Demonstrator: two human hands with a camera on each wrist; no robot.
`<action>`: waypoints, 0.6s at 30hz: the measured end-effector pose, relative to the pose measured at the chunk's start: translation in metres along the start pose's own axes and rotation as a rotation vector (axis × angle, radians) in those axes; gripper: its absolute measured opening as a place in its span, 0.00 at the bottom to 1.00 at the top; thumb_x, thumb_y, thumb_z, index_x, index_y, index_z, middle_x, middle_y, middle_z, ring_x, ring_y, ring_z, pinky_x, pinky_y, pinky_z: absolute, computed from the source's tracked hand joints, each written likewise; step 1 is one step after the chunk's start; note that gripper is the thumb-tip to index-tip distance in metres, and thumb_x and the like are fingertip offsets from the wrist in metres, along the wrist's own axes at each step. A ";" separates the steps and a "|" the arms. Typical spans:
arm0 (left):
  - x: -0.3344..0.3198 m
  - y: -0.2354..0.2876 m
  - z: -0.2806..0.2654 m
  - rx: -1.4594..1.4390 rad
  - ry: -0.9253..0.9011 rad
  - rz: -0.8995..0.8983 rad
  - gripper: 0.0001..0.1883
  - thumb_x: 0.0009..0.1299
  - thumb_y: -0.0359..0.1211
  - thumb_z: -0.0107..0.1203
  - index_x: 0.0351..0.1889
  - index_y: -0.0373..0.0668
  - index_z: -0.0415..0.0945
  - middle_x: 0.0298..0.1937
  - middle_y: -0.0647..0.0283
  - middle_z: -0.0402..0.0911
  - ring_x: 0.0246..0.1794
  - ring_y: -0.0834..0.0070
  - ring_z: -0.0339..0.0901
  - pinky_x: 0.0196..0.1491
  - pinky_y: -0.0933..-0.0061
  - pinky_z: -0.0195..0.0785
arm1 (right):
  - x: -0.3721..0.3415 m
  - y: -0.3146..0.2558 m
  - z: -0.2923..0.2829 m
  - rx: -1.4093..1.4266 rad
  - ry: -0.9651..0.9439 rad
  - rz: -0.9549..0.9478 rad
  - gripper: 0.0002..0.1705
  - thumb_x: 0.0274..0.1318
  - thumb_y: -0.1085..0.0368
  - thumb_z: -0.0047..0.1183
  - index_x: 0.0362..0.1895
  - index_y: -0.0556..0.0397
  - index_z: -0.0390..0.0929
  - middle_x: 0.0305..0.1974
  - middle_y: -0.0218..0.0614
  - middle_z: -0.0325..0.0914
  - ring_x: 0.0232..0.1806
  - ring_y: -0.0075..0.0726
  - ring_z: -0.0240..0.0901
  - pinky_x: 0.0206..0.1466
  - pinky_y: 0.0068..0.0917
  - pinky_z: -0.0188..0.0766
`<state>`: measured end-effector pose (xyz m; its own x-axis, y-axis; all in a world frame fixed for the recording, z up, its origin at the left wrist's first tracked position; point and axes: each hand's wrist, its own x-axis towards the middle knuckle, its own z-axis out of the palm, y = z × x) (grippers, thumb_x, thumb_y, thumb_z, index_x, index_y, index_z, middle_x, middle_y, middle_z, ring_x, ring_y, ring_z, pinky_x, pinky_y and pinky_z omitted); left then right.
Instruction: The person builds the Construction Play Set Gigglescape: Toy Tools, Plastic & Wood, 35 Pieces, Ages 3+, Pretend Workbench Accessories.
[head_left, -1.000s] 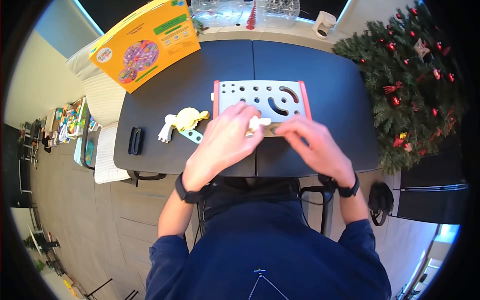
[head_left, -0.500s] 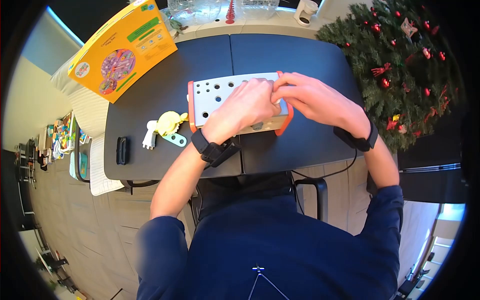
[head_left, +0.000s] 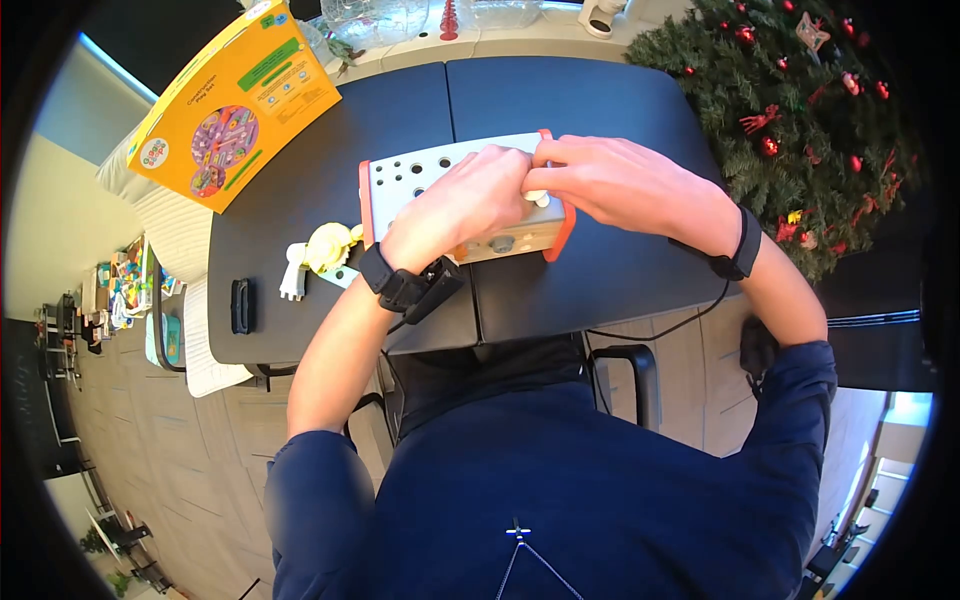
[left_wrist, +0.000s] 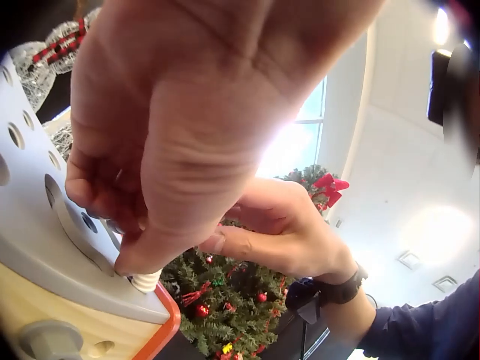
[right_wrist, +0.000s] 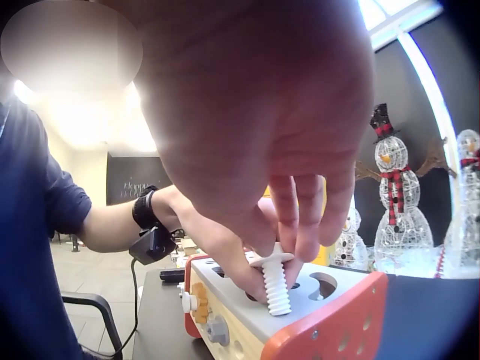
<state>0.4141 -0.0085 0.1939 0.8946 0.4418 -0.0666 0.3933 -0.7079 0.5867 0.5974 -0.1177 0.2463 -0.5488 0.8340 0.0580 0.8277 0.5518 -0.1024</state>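
Note:
A toy workbench with a pale grey holed top and red-orange ends stands before me. Over its right part, my left hand pinches a white toy screw close under its flange. My right hand comes in from the other side, thumb and fingers around the screw's head. In the right wrist view the threads point down, close over the top beside a slot. The left wrist view shows only the screw's ribbed end below my left thumb. A grey bolt sits in the wooden front.
Left of the workbench lie a pale yellow toy piece, a white piece and a light-blue strip. A black case is near the left table edge. A yellow play-set box stands at back left, a decorated tree at right.
Both hands have moved with the white screw from the workbench's front edge to its right end. The workbench now sits turned a little. The view has shifted right.

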 end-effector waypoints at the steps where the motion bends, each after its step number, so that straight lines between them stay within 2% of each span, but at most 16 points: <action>1: 0.003 -0.004 0.001 -0.002 0.001 0.019 0.14 0.66 0.26 0.58 0.48 0.30 0.85 0.44 0.36 0.87 0.50 0.41 0.85 0.52 0.49 0.78 | 0.001 -0.002 -0.001 -0.051 -0.008 -0.001 0.16 0.64 0.74 0.57 0.55 0.49 0.80 0.51 0.38 0.79 0.54 0.52 0.80 0.54 0.45 0.79; 5: 0.003 -0.007 0.001 -0.034 0.027 0.052 0.14 0.66 0.24 0.57 0.49 0.31 0.85 0.45 0.37 0.87 0.51 0.41 0.84 0.53 0.48 0.78 | 0.004 -0.004 -0.002 -0.100 -0.012 -0.016 0.16 0.61 0.74 0.57 0.53 0.51 0.79 0.50 0.38 0.80 0.52 0.51 0.82 0.50 0.45 0.81; 10: 0.004 -0.013 -0.005 -0.119 -0.026 0.043 0.13 0.69 0.29 0.60 0.49 0.32 0.84 0.45 0.41 0.88 0.49 0.44 0.85 0.53 0.51 0.76 | 0.002 0.006 0.008 -0.084 0.077 -0.101 0.16 0.62 0.73 0.56 0.54 0.51 0.77 0.54 0.38 0.81 0.53 0.51 0.82 0.49 0.44 0.82; 14: 0.004 -0.018 -0.007 -0.214 -0.009 0.024 0.16 0.70 0.33 0.64 0.51 0.32 0.84 0.41 0.45 0.87 0.46 0.50 0.85 0.51 0.53 0.75 | -0.003 0.005 0.010 0.018 0.066 0.002 0.17 0.65 0.73 0.56 0.56 0.49 0.79 0.55 0.39 0.83 0.54 0.51 0.82 0.52 0.43 0.83; 18: 0.005 -0.022 -0.003 -0.251 -0.009 0.064 0.16 0.70 0.34 0.64 0.50 0.31 0.82 0.40 0.48 0.86 0.43 0.54 0.84 0.50 0.55 0.74 | -0.006 0.007 0.012 0.056 0.066 0.035 0.18 0.66 0.72 0.56 0.59 0.48 0.80 0.54 0.39 0.83 0.56 0.52 0.81 0.55 0.43 0.82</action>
<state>0.4092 0.0104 0.1829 0.9182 0.3951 -0.0294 0.2721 -0.5750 0.7715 0.6046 -0.1188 0.2336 -0.5087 0.8527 0.1189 0.8377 0.5221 -0.1603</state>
